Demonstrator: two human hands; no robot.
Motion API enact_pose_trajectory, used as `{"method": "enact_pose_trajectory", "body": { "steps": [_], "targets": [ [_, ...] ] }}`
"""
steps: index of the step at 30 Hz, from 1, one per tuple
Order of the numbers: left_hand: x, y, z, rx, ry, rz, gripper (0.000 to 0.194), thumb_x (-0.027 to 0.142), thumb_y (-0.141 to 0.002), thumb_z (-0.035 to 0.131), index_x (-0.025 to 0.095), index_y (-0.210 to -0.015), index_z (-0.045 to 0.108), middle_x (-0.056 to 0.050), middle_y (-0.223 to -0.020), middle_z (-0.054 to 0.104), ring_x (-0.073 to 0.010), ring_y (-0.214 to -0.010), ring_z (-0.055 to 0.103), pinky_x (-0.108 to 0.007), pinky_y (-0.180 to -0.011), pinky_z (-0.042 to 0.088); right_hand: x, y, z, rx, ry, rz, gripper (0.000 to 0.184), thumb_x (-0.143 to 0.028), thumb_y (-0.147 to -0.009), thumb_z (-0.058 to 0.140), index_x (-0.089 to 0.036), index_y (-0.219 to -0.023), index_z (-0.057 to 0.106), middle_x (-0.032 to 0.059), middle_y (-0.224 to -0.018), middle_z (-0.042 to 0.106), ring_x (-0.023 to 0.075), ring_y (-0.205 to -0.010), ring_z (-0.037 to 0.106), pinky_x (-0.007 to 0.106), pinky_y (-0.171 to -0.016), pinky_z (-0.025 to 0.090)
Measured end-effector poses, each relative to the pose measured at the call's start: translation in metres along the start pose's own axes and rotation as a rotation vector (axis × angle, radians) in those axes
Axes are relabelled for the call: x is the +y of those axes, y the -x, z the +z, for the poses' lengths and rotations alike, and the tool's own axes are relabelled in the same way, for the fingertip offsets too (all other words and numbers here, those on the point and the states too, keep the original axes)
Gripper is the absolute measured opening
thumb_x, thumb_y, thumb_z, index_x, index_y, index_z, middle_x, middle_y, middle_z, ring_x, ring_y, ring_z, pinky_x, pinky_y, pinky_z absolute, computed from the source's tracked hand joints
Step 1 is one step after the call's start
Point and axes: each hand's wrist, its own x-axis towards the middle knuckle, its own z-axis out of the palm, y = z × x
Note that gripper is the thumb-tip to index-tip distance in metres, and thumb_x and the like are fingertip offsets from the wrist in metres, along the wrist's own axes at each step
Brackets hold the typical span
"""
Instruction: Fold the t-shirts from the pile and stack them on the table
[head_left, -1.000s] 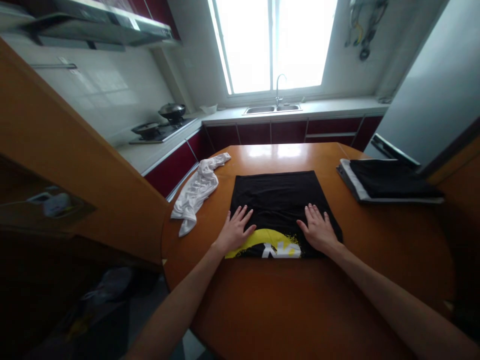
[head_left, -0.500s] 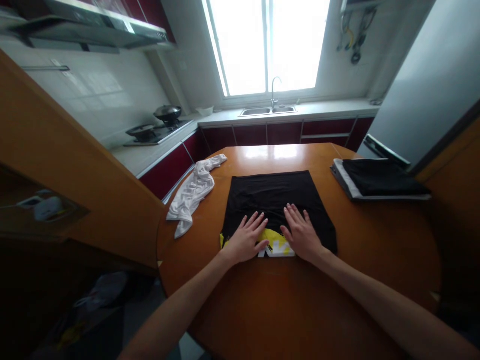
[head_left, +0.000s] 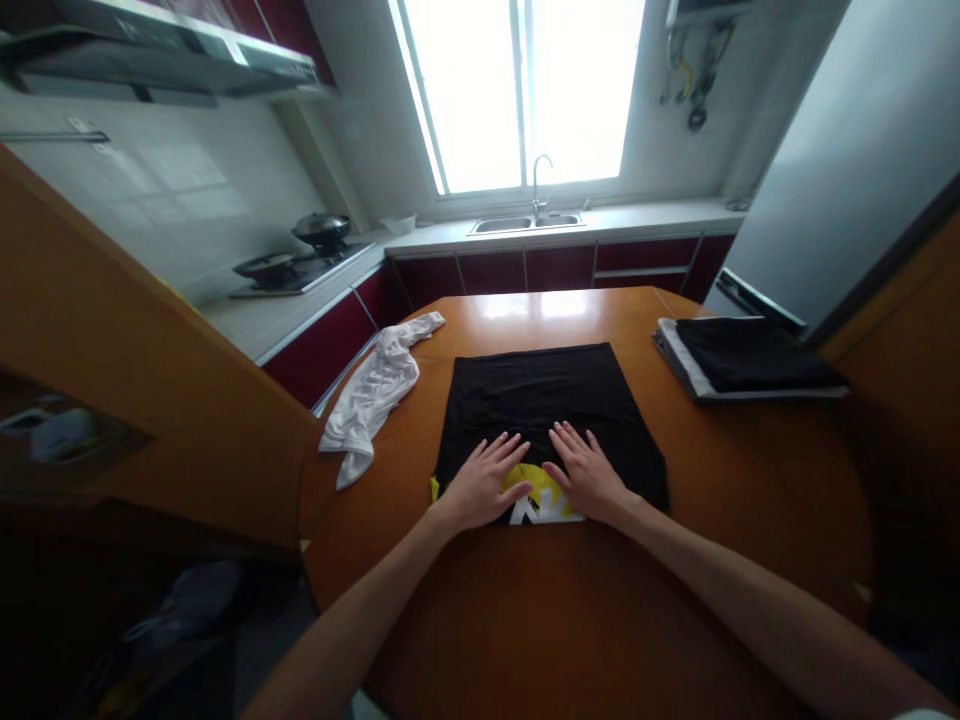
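Observation:
A black garment (head_left: pixel 540 390), which looks like a folded T-shirt, lies flat on the wooden table (head_left: pixel 525 610). Its near part shows a yellow and white print, partly covered by my hands. My left hand (head_left: pixel 484 485) rests palm down on the near left part of the cloth, fingers stretched out. Beside the print on the right, my right hand (head_left: pixel 589 475) also lies flat with its fingers extended. Neither hand grips anything.
A crumpled white garment (head_left: pixel 379 385) lies at the table's left edge. To the right sits a stack of folded dark and light clothes (head_left: pixel 750 360). Beyond the table are a stove with pans (head_left: pixel 322 230), a sink (head_left: pixel 525 224) and a refrigerator (head_left: pixel 795 150).
My right hand has slid slightly left and nearer to my left hand, still flat on the black garment. The whole view has shifted a little; the clothes keep their places.

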Motion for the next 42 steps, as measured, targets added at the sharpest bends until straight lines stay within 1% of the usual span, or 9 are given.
{"method": "enact_pose_trajectory", "body": {
  "steps": [3,5,13,18,24,28,31,37,42],
  "targets": [
    [-0.008,-0.006,-0.003,0.095,0.004,-0.056,0.06,0.056,-0.103,0.041,0.024,-0.153,0.043,-0.007,-0.158,0.044,-0.0238,-0.149,0.035,-0.046,-0.123,0.027,0.008,-0.006,-0.001,0.068,0.028,0.043,0.065,-0.05,-0.104,0.027,-0.011,-0.155,0.038,0.0137,-0.164,0.03,0.0251,-0.155,0.019,0.052,-0.124,0.012],
    [-0.014,-0.009,0.0,0.134,-0.028,-0.097,0.056,0.053,-0.103,0.041,0.023,-0.151,0.047,-0.008,-0.157,0.045,-0.0252,-0.149,0.034,-0.048,-0.123,0.026,0.014,-0.009,-0.001,0.058,0.045,0.09,0.066,-0.051,-0.104,0.027,-0.011,-0.155,0.038,0.0137,-0.164,0.03,0.0264,-0.155,0.019,0.054,-0.124,0.012],
    [-0.022,-0.011,0.011,0.094,-0.107,-0.097,0.062,0.059,-0.101,0.042,0.026,-0.153,0.043,-0.007,-0.164,0.034,-0.03,-0.153,0.024,-0.058,-0.122,0.024,0.021,-0.012,-0.005,-0.009,0.066,0.136,0.073,-0.058,-0.102,0.03,-0.011,-0.158,0.032,0.0129,-0.167,0.02,0.0272,-0.156,0.014,0.055,-0.124,0.012],
    [-0.017,-0.011,0.007,0.178,-0.104,-0.077,0.056,0.051,-0.103,0.043,0.025,-0.152,0.045,-0.007,-0.162,0.037,-0.0268,-0.152,0.027,-0.054,-0.124,0.021,0.013,-0.005,-0.006,0.087,0.099,0.091,0.07,-0.054,-0.103,0.028,-0.01,-0.157,0.035,0.0135,-0.166,0.023,0.0264,-0.156,0.014,0.054,-0.124,0.009],
    [-0.015,-0.009,0.01,0.069,-0.103,-0.091,0.059,0.054,-0.101,0.047,0.029,-0.154,0.043,-0.007,-0.164,0.033,-0.0302,-0.154,0.023,-0.059,-0.121,0.024,0.014,-0.003,-0.001,0.028,0.067,0.106,0.069,-0.052,-0.103,0.031,-0.009,-0.156,0.036,0.0148,-0.166,0.025,0.0277,-0.155,0.019,0.053,-0.123,0.014],
    [-0.018,-0.009,0.014,0.076,-0.103,-0.087,0.058,0.053,-0.101,0.046,0.029,-0.154,0.042,-0.006,-0.164,0.032,-0.0297,-0.154,0.023,-0.059,-0.122,0.022,0.02,-0.003,-0.001,0.088,0.065,0.134,0.066,-0.048,-0.104,0.03,-0.009,-0.157,0.035,0.0145,-0.166,0.025,0.0269,-0.155,0.018,0.052,-0.124,0.013],
    [-0.02,-0.009,0.014,0.075,-0.107,-0.082,0.058,0.053,-0.101,0.046,0.03,-0.154,0.042,-0.006,-0.165,0.031,-0.0297,-0.154,0.023,-0.059,-0.122,0.023,0.024,-0.003,-0.002,0.061,0.058,0.157,0.066,-0.049,-0.103,0.031,-0.009,-0.156,0.037,0.0155,-0.165,0.028,0.0277,-0.155,0.019,0.052,-0.123,0.014],
    [-0.018,-0.007,0.01,0.151,-0.081,-0.096,0.052,0.047,-0.103,0.044,0.026,-0.151,0.046,-0.007,-0.16,0.04,-0.0271,-0.151,0.031,-0.056,-0.123,0.025,0.029,-0.003,-0.001,0.076,0.07,0.206,0.064,-0.047,-0.104,0.031,-0.01,-0.156,0.036,0.016,-0.165,0.026,0.0274,-0.155,0.018,0.052,-0.124,0.012],
    [-0.019,-0.005,0.004,0.213,-0.028,-0.133,0.046,0.041,-0.101,0.049,0.024,-0.144,0.054,-0.008,-0.154,0.049,-0.0281,-0.146,0.04,-0.057,-0.121,0.029,0.032,-0.002,-0.01,0.082,0.048,0.218,0.062,-0.044,-0.104,0.033,-0.008,-0.154,0.039,0.0151,-0.165,0.028,0.0269,-0.154,0.021,0.052,-0.123,0.017]
  ]
}}
